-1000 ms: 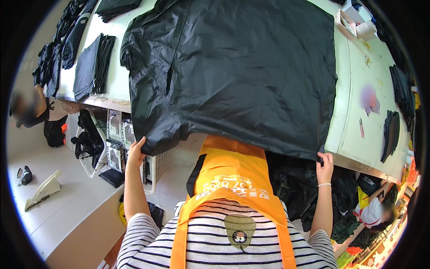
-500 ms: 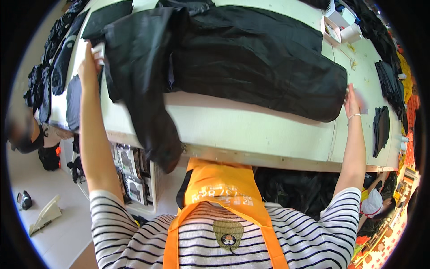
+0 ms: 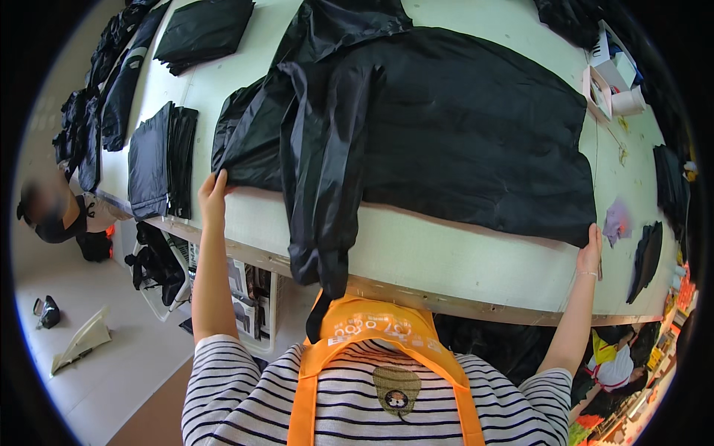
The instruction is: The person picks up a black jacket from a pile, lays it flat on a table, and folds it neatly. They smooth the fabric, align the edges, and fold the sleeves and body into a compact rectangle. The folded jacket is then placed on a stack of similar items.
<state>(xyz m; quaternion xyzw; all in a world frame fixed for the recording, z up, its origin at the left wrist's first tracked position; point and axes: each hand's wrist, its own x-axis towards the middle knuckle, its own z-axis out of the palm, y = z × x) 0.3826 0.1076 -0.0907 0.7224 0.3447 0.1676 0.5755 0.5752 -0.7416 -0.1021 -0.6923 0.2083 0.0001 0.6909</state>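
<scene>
A long black jacket [image 3: 476, 134] of thin, slightly shiny cloth lies spread across the white table. My left hand [image 3: 213, 195] pinches its near edge at the left end. At the right end my right hand [image 3: 590, 253] grips the near lower corner between thumb and fingers. One sleeve [image 3: 321, 178] lies crosswise over the jacket's left part, and its cuff end hangs past the near table edge in front of my orange apron [image 3: 372, 327]. The fingertips of both hands are partly hidden by the cloth.
Folded black garments [image 3: 152, 163] are stacked left of my left hand, with another pile [image 3: 204, 30] farther back. More folded black cloth [image 3: 645, 260] lies at the right. A pink box [image 3: 597, 93] and a white roll [image 3: 628, 102] stand far right. Another person [image 3: 56, 212] is at the left.
The jacket's left end has come down flatter on the table, and its sleeve has swung to the right. My left hand has moved nearer along the cloth; my right hand stays at the right end.
</scene>
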